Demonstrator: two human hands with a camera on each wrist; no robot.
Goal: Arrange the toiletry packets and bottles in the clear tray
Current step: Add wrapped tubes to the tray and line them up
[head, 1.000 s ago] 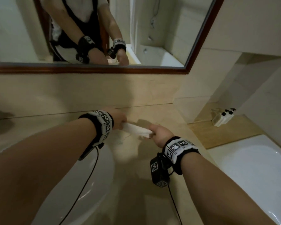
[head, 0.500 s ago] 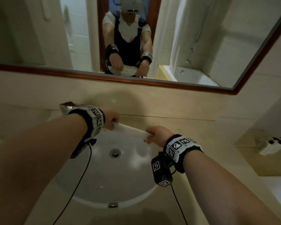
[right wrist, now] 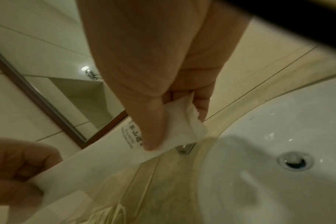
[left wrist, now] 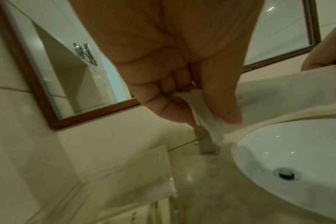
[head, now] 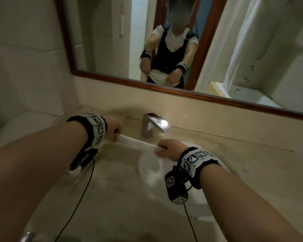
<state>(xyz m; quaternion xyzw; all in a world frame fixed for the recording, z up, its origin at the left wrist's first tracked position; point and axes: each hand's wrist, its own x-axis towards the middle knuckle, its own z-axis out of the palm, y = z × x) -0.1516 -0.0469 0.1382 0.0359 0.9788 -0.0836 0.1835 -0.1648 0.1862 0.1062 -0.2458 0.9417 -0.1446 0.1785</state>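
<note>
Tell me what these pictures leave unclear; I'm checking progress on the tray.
- Clear tray: left wrist view, blurred; contents unreadable.
- Long white paper packet: ends hidden inside the left hand and right hand.
- Packet print: right wrist view, partly under the thumb.
- Bottles: none visible.

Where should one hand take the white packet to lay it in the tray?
Probably mid-span, from above. The white packet is long, flat and thin, stretched level between the left hand and right hand, which pinch its ends. Its bare middle leaves room for fingers across the narrow width.
</note>
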